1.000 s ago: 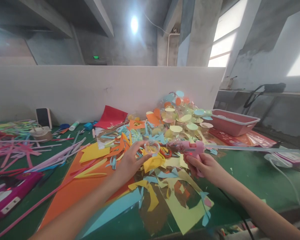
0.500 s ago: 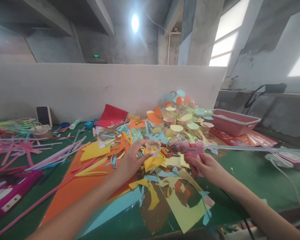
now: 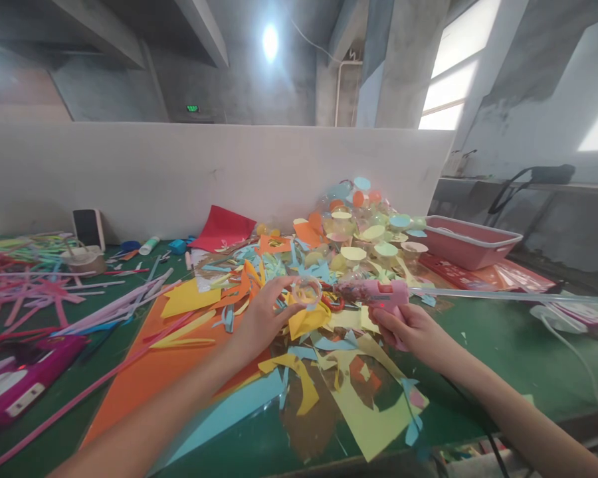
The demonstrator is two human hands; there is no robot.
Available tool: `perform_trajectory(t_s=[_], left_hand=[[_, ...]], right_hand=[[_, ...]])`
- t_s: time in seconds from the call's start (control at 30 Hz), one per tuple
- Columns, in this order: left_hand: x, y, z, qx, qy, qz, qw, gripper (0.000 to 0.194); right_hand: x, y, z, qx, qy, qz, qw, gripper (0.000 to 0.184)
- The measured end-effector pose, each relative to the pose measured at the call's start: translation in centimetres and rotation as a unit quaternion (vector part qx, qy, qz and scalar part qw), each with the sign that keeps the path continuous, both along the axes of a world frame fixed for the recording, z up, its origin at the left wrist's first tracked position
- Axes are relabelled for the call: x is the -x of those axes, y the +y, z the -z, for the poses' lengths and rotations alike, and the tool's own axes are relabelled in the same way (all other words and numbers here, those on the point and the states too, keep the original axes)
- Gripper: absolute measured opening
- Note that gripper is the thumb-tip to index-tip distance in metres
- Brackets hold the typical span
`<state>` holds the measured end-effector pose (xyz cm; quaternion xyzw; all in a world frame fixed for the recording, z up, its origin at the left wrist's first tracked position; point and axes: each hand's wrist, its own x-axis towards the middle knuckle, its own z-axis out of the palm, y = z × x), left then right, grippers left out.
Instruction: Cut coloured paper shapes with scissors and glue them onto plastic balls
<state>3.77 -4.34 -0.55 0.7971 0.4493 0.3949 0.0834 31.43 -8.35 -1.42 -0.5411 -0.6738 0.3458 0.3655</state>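
Note:
My left hand pinches a small clear round plastic piece between thumb and fingers, its ring-shaped rim facing me. My right hand is closed around the handle of a pink hot glue gun. A long clear glue stick sticks out of the gun's back. The gun's nozzle end points left, close to the rim of the clear piece; whether they touch I cannot tell. Beneath the hands lie a yellow paper piece and red-handled scissors, partly covered by scraps.
Paper-topped clear balls are heaped behind the hands. At right stands a pink basket. Orange paper and cut green paper lie in front. On the left are pink strips, a magenta power strip and a phone.
The camera view has shifted very slightly. Both hands hold the same things in nearly the same place, the clear piece and the glue gun still close together.

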Motion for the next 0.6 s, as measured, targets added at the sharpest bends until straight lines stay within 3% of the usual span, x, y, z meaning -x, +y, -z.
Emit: perform_trajectory(t_s=[0.6], left_hand=[[0.0, 0.06, 0.2, 0.005, -0.003, -0.002, 1.0, 0.035]], right_hand=[[-0.82, 0.49, 0.66, 0.001, -0.031, 0.015, 0.999, 0.056]])
